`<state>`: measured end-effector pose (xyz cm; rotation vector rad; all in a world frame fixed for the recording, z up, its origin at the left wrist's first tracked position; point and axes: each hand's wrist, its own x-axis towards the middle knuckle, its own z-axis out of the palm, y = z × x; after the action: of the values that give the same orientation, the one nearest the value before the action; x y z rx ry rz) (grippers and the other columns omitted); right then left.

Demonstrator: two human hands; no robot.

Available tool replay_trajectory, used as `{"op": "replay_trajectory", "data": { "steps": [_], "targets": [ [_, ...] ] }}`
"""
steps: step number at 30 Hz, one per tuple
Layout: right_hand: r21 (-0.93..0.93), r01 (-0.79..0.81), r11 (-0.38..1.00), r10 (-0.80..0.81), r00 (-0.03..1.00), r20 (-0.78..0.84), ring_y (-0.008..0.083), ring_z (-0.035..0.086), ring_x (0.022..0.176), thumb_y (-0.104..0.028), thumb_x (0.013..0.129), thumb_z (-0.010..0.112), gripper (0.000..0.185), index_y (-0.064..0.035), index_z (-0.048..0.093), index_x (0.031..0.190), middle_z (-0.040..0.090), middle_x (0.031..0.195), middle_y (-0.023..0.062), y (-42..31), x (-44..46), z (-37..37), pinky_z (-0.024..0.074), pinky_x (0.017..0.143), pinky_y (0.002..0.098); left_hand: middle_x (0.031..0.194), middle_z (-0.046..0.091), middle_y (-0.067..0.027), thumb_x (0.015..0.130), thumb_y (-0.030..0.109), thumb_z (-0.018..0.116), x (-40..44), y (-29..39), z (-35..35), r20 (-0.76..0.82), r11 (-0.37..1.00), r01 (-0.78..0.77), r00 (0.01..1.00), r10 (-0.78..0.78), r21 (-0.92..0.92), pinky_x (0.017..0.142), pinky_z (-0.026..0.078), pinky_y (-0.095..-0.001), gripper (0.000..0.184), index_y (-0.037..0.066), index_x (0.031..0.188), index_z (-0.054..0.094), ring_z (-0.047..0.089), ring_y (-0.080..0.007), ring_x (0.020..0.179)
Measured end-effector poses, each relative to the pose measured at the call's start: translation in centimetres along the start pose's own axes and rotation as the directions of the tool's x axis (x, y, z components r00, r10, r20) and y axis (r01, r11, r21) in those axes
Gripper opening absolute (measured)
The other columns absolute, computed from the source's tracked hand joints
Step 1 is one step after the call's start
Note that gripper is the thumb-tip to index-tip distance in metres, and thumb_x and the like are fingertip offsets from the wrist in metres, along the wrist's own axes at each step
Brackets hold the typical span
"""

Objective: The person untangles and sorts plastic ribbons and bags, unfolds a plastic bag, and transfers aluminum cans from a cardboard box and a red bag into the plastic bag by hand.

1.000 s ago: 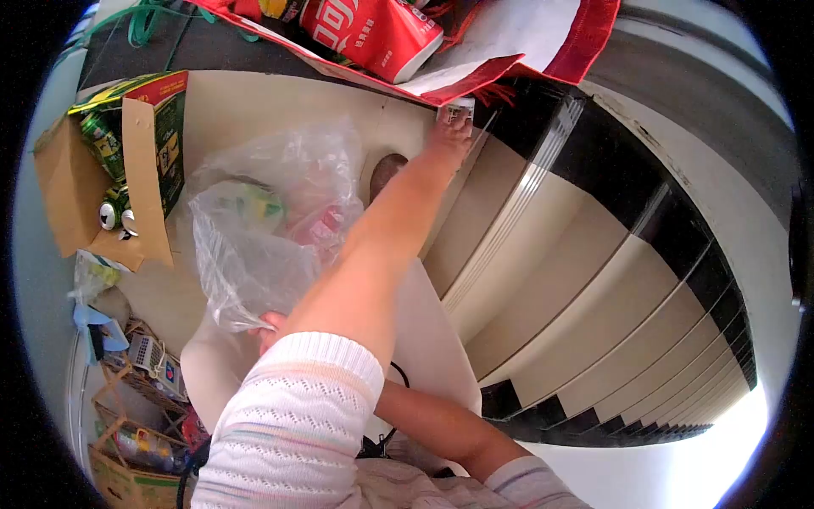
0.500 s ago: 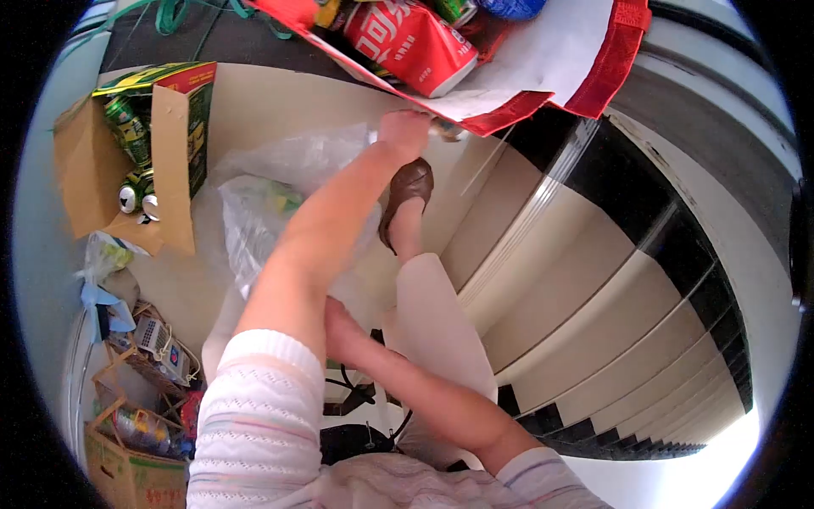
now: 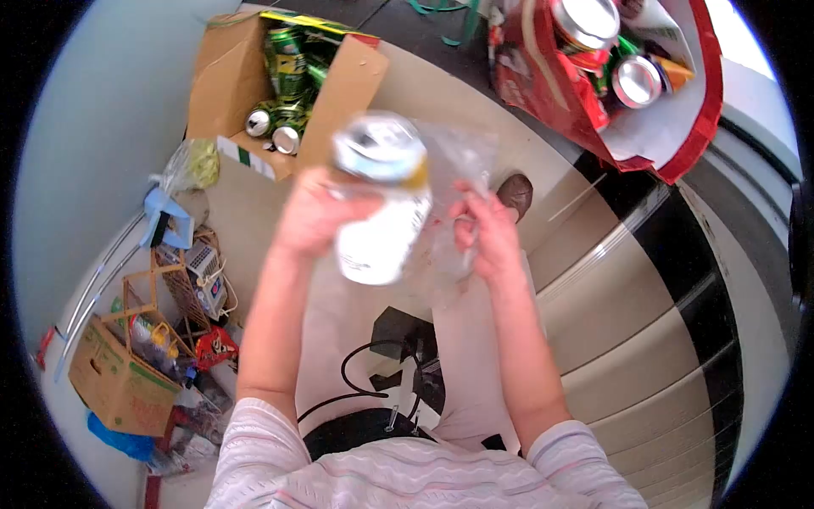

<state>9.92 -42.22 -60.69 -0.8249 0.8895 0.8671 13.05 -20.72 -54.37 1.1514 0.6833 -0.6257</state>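
Note:
My left hand (image 3: 318,212) grips a white drink can (image 3: 381,237) with a silver top, held upright but slightly tilted in front of me. Its upper part is smeared by motion. To its right, my right hand (image 3: 487,229) has its fingers closed on a clear plastic bag (image 3: 462,157), which hangs crumpled beside the can. Whether the bag touches the can I cannot tell.
An open cardboard box (image 3: 229,81) with green cans (image 3: 290,72) stands back left. A red bag (image 3: 543,81) full of crushed cans is at upper right. Stairs (image 3: 610,305) drop away on the right. Carton (image 3: 123,377) and clutter line the left wall.
My left hand has come back from below the red bag and now holds the white can. My right hand has moved out from behind my left arm. The view has shifted.

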Motion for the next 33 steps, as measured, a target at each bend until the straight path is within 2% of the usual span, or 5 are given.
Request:
{"op": "replay_trajectory", "data": {
  "steps": [4,11,16,26,33],
  "targets": [
    [-0.112,0.063,0.992,-0.055,0.996,0.073,0.0076,0.050,0.060,-0.023,0.082,0.059,0.038,-0.0039,0.050,0.113,0.059,0.083,0.0038,-0.3,0.3,1.3,0.0405,0.050,0.0210,0.094,0.063,-0.0083,0.069,-0.005,0.063,-1.4,-5.7,-0.6,0.063,0.952,0.178,0.984,-0.168,-0.250,0.071,0.050,-0.0290,0.038,-0.001,0.106,0.056,0.061,-0.0150,0.079],
    [-0.280,0.040,0.959,0.011,0.984,0.178,0.0163,0.056,0.094,-0.017,0.069,0.074,0.054,0.0004,0.050,0.114,0.058,0.107,0.0075,0.1,0.3,2.8,0.0434,0.083,0.0288,0.097,0.060,-0.0068,0.074,0.000,0.060,-0.6,-7.4,-1.2,0.114,0.954,0.258,0.963,-0.243,-0.150,0.072,0.049,-0.0282,0.042,0.000,0.114,0.047,0.060,-0.0137,0.083],
    [0.127,0.154,0.980,-0.158,0.987,0.025,0.0151,0.058,0.091,0.000,0.071,0.066,0.040,-0.0004,0.053,0.109,0.061,0.102,0.0068,1.4,1.3,3.2,0.0452,0.081,0.0290,0.104,0.055,-0.0086,0.071,0.015,0.065,-3.5,-7.7,1.5,-0.189,0.979,-0.062,0.982,0.024,-0.193,0.083,0.045,-0.0292,0.053,-0.005,0.115,0.043,0.055,-0.0166,0.096],
    [-0.705,0.509,0.494,-0.623,0.773,0.122,0.0159,0.061,0.079,0.006,0.067,0.060,0.031,-0.0074,0.060,0.095,0.064,0.086,0.0078,3.8,2.5,2.4,0.0467,0.071,0.0289,0.085,0.058,-0.0077,0.068,0.009,0.061,-0.1,-9.2,2.6,-0.380,0.957,0.067,0.908,-0.176,-0.283,0.046,0.048,-0.0291,0.041,-0.003,0.106,0.050,0.059,-0.0157,0.066],
    [-0.769,0.386,0.509,-0.492,0.864,0.108,0.0262,0.061,0.082,0.005,0.067,0.057,0.030,-0.0065,0.057,0.095,0.062,0.086,0.0139,4.6,3.0,1.6,0.0467,0.071,0.0350,0.091,0.059,-0.0106,0.064,0.010,0.063,1.0,-9.8,1.6,-0.403,0.974,0.086,0.900,-0.167,-0.211,0.067,0.047,-0.0278,0.046,-0.006,0.105,0.050,0.058,-0.0154,0.079]
  ]
}}
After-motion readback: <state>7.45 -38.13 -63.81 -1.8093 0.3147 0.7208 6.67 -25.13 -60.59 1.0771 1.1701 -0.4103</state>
